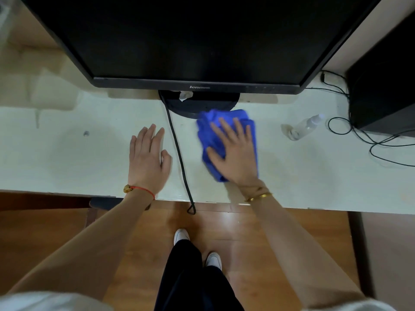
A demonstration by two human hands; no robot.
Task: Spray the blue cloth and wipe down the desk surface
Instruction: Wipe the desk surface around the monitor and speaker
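Right hand (pixel 235 153) flat, fingers spread, presses crumpled soft blue cloth (pixel 208 131) on pale desk (pixel 67 158), at 6 o'clock of round monitor base (pixel 202 104). Left hand (pixel 148 160) flat on desk, holds nothing. Clear plastic spray bottle (pixel 305 126) lies at 3 o'clock of cloth; contents unclear.

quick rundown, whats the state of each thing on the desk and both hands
blue cloth: crumpled, pressed flat on the desk
right hand: fingers spread on the cloth
left hand: open, flat on the desk
spray bottle: lying on its side
monitor: screen dark
black cable: hanging over the desk edge

Blue cloth (pixel 212 140) partly under right hand (pixel 235 153); monitor (pixel 190 37) top cropped.
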